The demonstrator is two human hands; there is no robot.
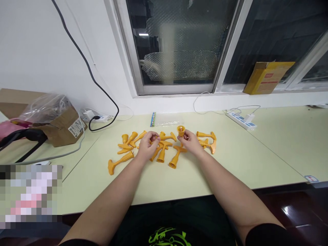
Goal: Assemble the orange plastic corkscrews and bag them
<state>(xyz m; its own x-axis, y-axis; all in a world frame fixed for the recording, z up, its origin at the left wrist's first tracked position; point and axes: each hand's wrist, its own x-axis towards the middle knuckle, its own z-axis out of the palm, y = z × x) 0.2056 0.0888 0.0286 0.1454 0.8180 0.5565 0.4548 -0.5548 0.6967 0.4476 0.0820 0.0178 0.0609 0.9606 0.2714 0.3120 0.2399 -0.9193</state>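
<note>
Several orange plastic funnel-shaped parts (164,148) lie scattered on the pale yellow-green table (230,164). My right hand (191,141) grips one orange part (180,130) upright, its round cup end facing me. My left hand (148,145) hovers over the middle of the pile with fingers curled and pinched on something small I cannot make out. One long orange part (119,162) lies apart at the left of the pile. Another group of orange parts (208,140) lies just right of my right hand.
A clear plastic bag (166,119) lies behind the pile. A white power strip (242,120) sits at the right, another charger (95,118) at the left by a black cable. A cardboard box (60,126) stands at left, a yellow box (266,77) on the sill.
</note>
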